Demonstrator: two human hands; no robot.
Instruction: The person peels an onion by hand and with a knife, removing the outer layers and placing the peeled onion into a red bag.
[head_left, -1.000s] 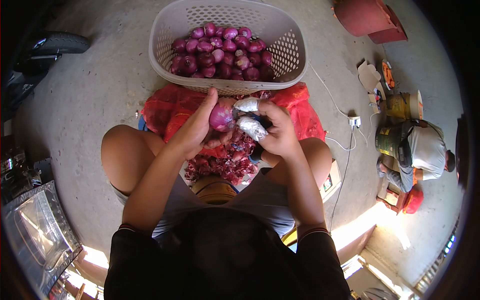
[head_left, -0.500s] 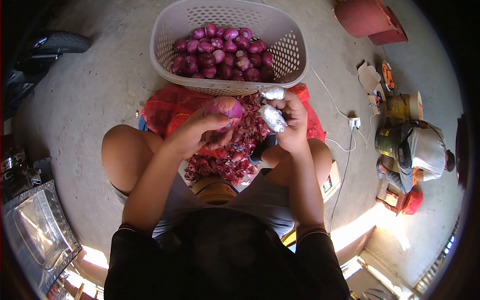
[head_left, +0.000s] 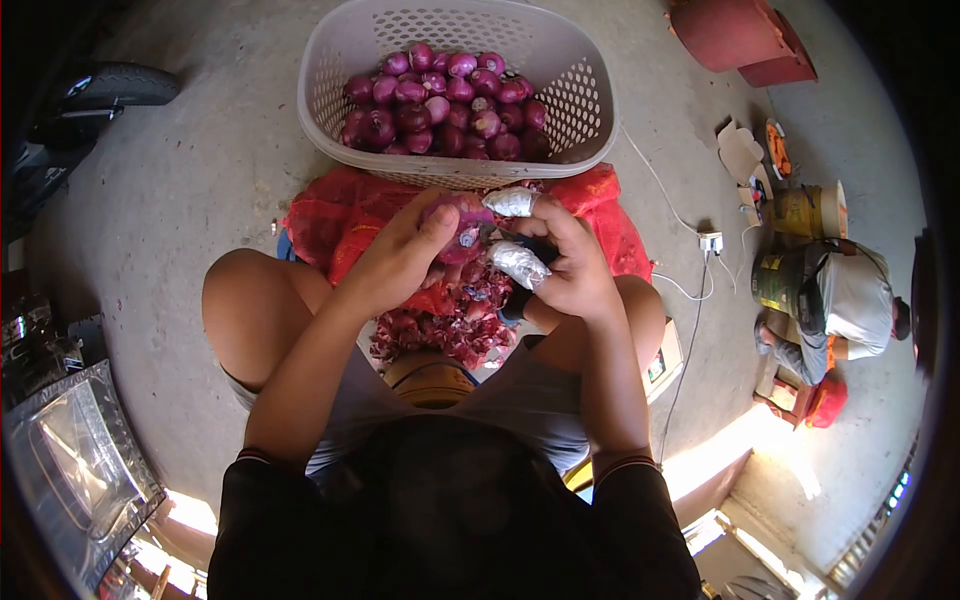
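- in the head view, the red onion point(head_left: 466, 244) sits in the left hand point(head_left: 400, 250), out in front of the knees and above the loose skins point(head_left: 440, 335), just on the near side of the basket point(head_left: 540, 45).
- a firm cradle with the left palm and a light pinch from the right would likely serve best; squeezing hard could make the smooth, round thing slip.
- turning it with the left fingers, so that any loose edge faces the right tips, should spare the flesh beneath.
- the left fingers are curled around the onion, thumb across its upper side, holding it.
- the right hand point(head_left: 585, 275) reaches in from the right, two silvery-wrapped tips point(head_left: 520, 264) apart, beside the onion; whether they touch it or grip any skin, i cannot tell.
- both forearms angle inward from bent elbows, the hands close together between the knees.
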